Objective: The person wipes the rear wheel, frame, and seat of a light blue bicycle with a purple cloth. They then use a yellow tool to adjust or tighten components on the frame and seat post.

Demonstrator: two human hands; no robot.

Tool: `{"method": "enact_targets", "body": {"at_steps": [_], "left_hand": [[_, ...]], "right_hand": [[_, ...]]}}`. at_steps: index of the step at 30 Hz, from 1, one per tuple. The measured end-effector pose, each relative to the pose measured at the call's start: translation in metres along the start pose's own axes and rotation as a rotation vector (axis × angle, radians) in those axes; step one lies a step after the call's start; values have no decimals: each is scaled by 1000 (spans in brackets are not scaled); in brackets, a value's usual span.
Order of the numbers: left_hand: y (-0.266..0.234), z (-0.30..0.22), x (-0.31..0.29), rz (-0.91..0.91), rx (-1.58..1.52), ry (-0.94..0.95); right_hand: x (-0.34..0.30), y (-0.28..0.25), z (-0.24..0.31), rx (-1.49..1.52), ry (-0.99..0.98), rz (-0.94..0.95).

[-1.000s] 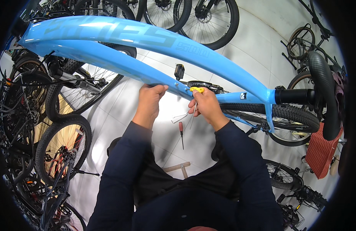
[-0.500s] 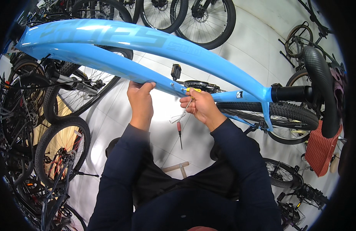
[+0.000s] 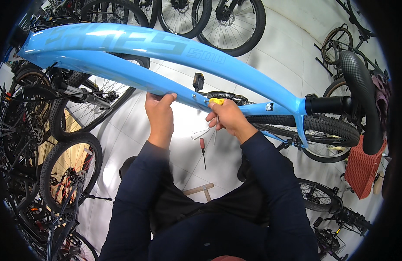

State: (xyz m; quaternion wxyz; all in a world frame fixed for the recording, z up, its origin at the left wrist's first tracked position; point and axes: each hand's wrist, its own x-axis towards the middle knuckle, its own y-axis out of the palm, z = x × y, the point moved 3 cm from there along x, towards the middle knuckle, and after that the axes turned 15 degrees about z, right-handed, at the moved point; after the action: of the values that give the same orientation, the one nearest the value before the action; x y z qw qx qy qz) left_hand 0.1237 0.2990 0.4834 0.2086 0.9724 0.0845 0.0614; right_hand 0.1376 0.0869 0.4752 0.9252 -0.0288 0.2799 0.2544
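A light-blue bicycle frame [image 3: 135, 78] stretches across in front of me. My left hand [image 3: 161, 117] grips the edge of its lower tube, thumb on the near side and fingers mostly hidden behind. Farther right along that tube, my right hand [image 3: 228, 117] is closed around a yellow-handled tool [image 3: 216, 101]. The tool's tip meets the tube by a small bolt [image 3: 206, 102], and a thin metal shaft [image 3: 215, 135] points down below the fingers. Another bolt [image 3: 194, 95] sits in the tube between my hands.
On the tiled floor lie a red-handled screwdriver [image 3: 202, 148] and a small silver tool [image 3: 200, 134]. A wooden piece [image 3: 198, 189] rests between my legs. Parked bicycles [image 3: 70, 169] crowd the left side; more wheels [image 3: 229, 26] stand at the back. A black saddle [image 3: 362, 100] is at the right.
My right hand has turned slightly with the yellow-handled tool; its thin shaft has swung from slanting left to nearly straight down. My left hand stays on the tube.
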Motion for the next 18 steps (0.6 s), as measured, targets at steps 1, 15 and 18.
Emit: {"method": "enact_targets", "body": {"at_steps": [1, 15, 18], "left_hand": [[1, 0, 0, 0, -2, 1], [1, -2, 1, 17, 13, -6], [-4, 0, 1, 21, -7, -30]], "right_hand": [[0, -1, 0, -68, -7, 3], [9, -20, -2, -898, -202, -210], [10, -26, 3, -808, -248, -252]]}}
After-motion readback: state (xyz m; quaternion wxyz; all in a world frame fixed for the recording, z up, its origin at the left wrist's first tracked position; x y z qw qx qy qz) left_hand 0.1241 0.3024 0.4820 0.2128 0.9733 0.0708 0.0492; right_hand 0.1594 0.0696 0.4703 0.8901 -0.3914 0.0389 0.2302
